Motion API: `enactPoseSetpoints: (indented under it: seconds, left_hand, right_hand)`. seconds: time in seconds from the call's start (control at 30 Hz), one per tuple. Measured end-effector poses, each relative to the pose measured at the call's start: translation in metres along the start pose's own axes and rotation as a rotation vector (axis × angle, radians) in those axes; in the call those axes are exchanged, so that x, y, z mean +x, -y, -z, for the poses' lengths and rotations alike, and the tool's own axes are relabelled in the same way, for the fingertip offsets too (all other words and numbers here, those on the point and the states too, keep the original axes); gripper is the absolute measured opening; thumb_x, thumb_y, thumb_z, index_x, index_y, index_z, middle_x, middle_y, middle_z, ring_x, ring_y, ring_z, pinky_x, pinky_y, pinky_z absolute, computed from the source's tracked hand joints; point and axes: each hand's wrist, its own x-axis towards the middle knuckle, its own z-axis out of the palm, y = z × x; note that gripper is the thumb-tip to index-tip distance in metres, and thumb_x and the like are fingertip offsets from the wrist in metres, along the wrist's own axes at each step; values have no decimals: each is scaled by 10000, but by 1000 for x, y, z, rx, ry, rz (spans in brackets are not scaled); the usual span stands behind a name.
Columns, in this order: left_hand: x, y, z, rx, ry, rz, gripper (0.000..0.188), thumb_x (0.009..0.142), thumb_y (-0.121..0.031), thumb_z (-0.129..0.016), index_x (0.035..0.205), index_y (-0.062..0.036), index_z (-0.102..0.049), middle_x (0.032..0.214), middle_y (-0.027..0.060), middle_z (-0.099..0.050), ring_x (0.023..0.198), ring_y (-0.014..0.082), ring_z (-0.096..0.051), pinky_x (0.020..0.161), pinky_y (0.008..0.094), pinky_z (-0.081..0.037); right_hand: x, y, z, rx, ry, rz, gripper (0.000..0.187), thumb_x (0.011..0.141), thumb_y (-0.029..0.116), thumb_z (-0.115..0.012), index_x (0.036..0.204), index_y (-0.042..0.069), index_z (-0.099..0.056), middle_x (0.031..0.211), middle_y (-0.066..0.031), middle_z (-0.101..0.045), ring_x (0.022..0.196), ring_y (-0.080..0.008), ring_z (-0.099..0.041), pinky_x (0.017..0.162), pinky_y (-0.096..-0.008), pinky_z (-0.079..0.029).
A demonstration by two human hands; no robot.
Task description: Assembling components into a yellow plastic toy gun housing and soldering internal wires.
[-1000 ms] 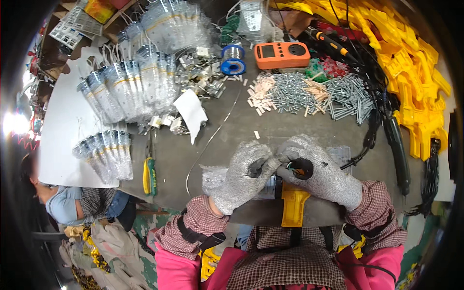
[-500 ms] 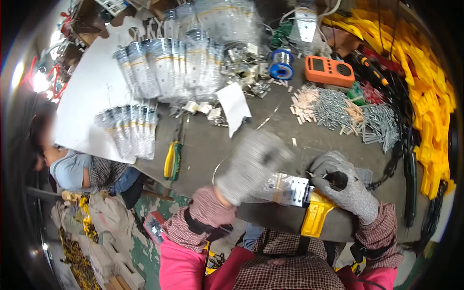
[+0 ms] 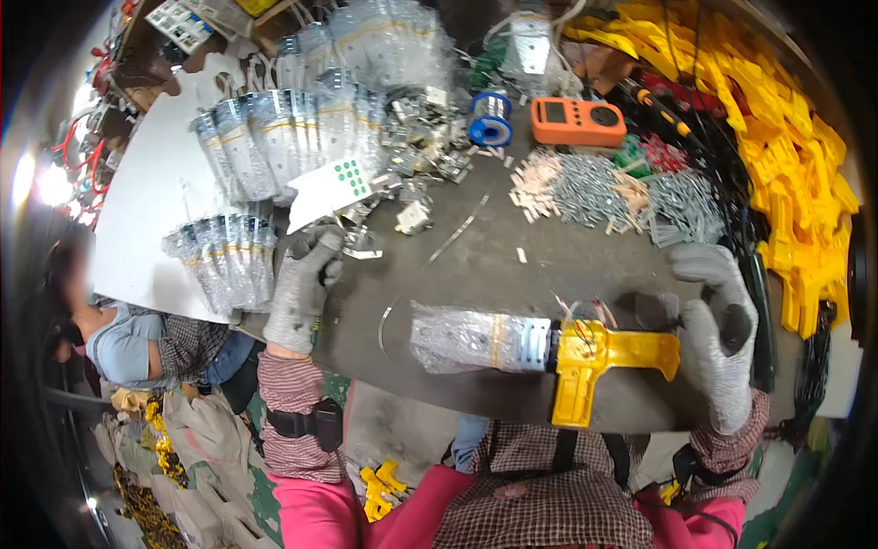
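Observation:
My left hand (image 3: 304,284), gloved in grey, has its fingers closed at the lower edge of a white sheet with green dot stickers (image 3: 331,192). A sliver of green and yellow pliers shows beneath this hand. In front of me a yellow plastic gun-shaped shell (image 3: 585,361) lies on the bench, joined to a metal slotted part in a clear plastic wrap (image 3: 462,339) pointing left. Thin wires stick up from the shell. My right hand (image 3: 725,334), also gloved, is beside the shell's right end, thumb and fingers apart, with nothing visible in it.
Behind lie wrapped metal parts (image 3: 274,133), small metal pieces (image 3: 425,137), a blue solder spool (image 3: 491,119), an orange meter (image 3: 578,123) and a screw pile (image 3: 594,189). Yellow shells (image 3: 786,174) heap up at right. Another person (image 3: 137,334) sits at left.
My left hand has swung left from over the wrapped part. The white sheet has shifted left and now shows green dots. My right hand has let go of the shell, which now lies flat.

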Motion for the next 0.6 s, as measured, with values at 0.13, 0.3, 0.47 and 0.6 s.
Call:
enactPoseSetpoints:
  seconds: [0.13,0.3,0.47,0.6]
  left_hand:
    - [-62,-28,-86,30,223,-6,128,972,-118,-644,1072,-38,-647,948,17,-661,756,85,-565,663,233,-475]
    - [-113,-46,-152,-250,742,438,249,914,-81,-706,1137,-13,-616,1050,36,-653,924,135,-617,858,276,-508]
    - [-131,-24,-119,-260,1034,274,240,963,-192,-651,1127,-22,-603,1172,115,-598,1106,237,-583,953,368,-472]
    - [-136,-19,-108,-428,1163,267,244,1039,-250,-524,1157,-44,-577,1234,173,-560,1193,343,-549,1029,479,-423]
  right_hand:
    - [4,31,-17,-102,274,160,483,822,138,-703,1267,-6,-584,1326,-187,-528,1262,-320,-504,1088,-438,-381]
    - [-13,50,-55,-24,347,145,834,758,192,-796,1473,32,-397,1324,-226,-548,1230,-393,-545,972,-429,-487]
    - [-48,39,0,-574,435,597,310,607,232,-694,906,152,-715,789,8,-567,703,-201,-603,658,-421,-482]
    - [-75,24,33,-616,409,557,264,658,189,-798,883,156,-665,871,-28,-617,796,-228,-638,715,-412,-501]
